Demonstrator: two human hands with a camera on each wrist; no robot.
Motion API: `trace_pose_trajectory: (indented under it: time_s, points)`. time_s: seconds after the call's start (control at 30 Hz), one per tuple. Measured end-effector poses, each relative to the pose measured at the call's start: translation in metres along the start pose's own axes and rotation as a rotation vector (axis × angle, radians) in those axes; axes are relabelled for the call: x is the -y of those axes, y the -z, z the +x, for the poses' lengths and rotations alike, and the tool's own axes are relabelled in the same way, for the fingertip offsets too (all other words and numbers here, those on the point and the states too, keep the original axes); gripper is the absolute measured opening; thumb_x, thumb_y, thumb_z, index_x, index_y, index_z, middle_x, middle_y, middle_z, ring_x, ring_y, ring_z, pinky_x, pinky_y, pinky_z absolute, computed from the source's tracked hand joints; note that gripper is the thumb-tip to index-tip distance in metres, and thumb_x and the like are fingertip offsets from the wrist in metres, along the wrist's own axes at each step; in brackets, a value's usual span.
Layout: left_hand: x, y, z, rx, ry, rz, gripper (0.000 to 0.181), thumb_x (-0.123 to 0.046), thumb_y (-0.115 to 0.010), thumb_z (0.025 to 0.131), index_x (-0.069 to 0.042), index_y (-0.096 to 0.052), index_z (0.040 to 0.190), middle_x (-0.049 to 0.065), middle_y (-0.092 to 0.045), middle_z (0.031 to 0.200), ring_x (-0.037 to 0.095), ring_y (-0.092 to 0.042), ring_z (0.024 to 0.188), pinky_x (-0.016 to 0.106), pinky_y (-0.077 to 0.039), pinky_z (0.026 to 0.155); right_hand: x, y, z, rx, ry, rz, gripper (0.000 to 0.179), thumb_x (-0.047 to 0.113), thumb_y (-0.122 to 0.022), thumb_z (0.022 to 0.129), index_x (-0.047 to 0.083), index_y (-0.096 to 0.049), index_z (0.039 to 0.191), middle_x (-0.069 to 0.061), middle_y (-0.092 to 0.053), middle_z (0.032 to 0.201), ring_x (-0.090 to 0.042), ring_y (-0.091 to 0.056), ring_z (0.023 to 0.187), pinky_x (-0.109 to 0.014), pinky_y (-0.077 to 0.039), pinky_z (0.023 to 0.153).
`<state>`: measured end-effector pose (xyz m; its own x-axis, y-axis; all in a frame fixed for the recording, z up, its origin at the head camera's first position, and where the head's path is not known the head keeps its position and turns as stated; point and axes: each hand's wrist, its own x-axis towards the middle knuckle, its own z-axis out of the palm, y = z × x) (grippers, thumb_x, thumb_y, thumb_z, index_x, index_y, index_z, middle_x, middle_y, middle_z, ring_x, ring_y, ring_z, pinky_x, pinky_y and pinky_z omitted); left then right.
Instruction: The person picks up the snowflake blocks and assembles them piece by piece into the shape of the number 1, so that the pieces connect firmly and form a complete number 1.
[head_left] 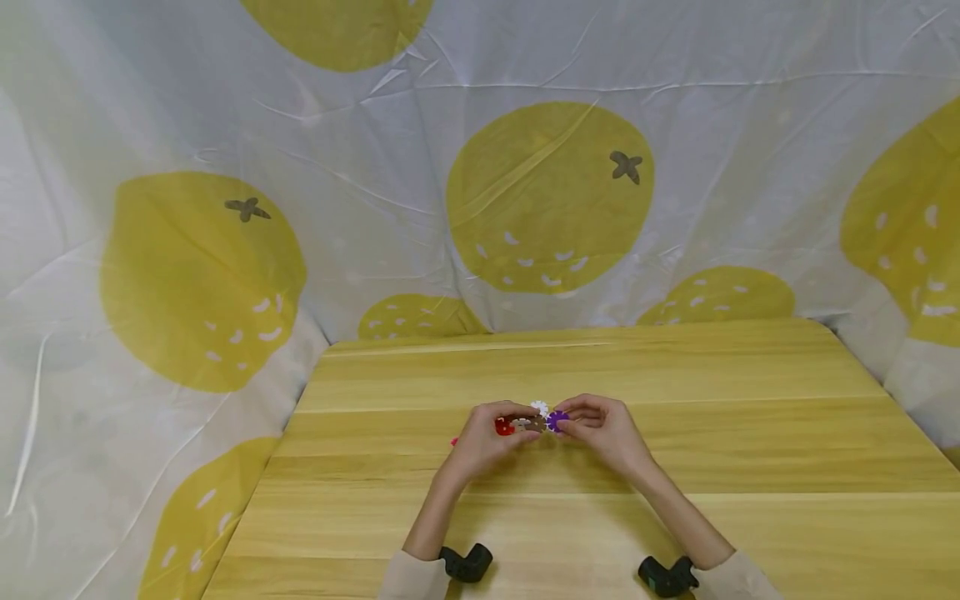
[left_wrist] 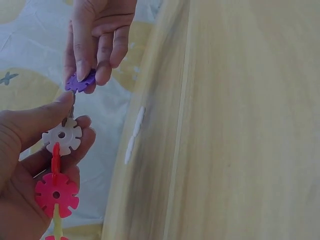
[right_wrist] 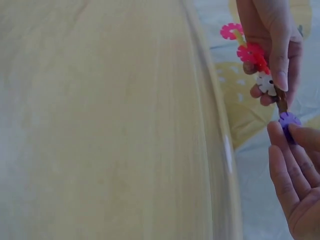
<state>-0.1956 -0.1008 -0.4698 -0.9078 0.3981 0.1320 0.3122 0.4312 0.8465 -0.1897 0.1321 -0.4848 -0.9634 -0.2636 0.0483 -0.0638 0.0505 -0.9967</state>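
Note:
My left hand (head_left: pixel 487 433) holds a chain of interlocking plastic snowflake discs. Its thumb and fingers pinch the brown disc (right_wrist: pixel 281 100) near the chain's end. Behind that come a white disc (left_wrist: pixel 62 135), a red disc (left_wrist: pixel 55 164), a pink disc (left_wrist: pixel 56 194) and a yellow disc (left_wrist: pixel 58 222), with another pink disc (right_wrist: pixel 231 31) at the far end. Between thumb and fingertips, my right hand (head_left: pixel 603 429) pinches a purple disc (head_left: pixel 557 421). Its edge meets the brown disc; how deeply the slots fit is hidden.
Just beyond the hands shows a white notched piece (head_left: pixel 539 407). The hands are over a wooden table (head_left: pixel 750 450), with a lemon-print cloth (head_left: pixel 375 208) hanging behind and at both sides. Black wrist devices (head_left: pixel 467 563) sit on both forearms.

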Motion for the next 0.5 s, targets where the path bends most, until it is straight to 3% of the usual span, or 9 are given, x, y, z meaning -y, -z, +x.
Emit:
trace_pose_trajectory:
  time_s: [0.23, 0.5]
  points:
    - [-0.0017, -0.0013, 0.0007, -0.002, -0.007, -0.015, 0.025, -0.017, -0.080, 0.091, -0.011, -0.079, 0.115, 0.006, -0.078, 0.114, 0.022, -0.070, 0.106, 0.020, -0.053, 0.083, -0.0012, -0.0028, 0.0002, -0.026, 0.015, -0.057, 0.022, 0.000, -0.073, 0.094, -0.007, -0.071, 0.114, -0.024, -0.077, 0.102, -0.038, -0.078, 0.088, -0.043, -0.063, 0.080]
    - [-0.0007, -0.0013, 0.0011, -0.018, -0.008, -0.031, 0.022, -0.014, -0.080, 0.091, -0.013, -0.080, 0.113, 0.003, -0.077, 0.107, 0.021, -0.068, 0.105, 0.026, -0.053, 0.086, 0.0004, -0.0041, -0.0013, 0.013, 0.020, 0.015, 0.025, 0.003, -0.071, 0.096, -0.007, -0.070, 0.120, -0.029, -0.075, 0.109, -0.047, -0.074, 0.098, -0.046, -0.061, 0.085]
